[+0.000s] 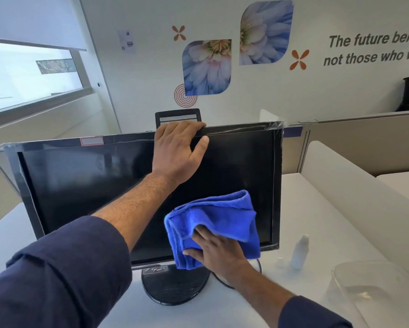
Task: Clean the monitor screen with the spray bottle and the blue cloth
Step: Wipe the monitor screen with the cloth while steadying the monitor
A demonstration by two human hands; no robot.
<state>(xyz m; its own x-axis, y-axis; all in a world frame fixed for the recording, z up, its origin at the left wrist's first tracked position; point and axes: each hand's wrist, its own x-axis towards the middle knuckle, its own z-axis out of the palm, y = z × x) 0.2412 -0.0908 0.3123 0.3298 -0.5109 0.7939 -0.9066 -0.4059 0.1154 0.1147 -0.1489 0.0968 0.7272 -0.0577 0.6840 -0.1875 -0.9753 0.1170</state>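
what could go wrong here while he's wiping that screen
The left hand lies partly on the monitor glass, so it may leave fresh smudges. The right hand with the blue cloth wipes near the lower right corner; a wide sweep might knock over the spray bottle standing beside it.

monitor on desk, spray bottle right, chair behind

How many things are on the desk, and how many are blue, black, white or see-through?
Blue: 1, the blue cloth
Black: 1, the monitor
White: 1, the spray bottle
See-through: 1, the clear bowl
Total: 4
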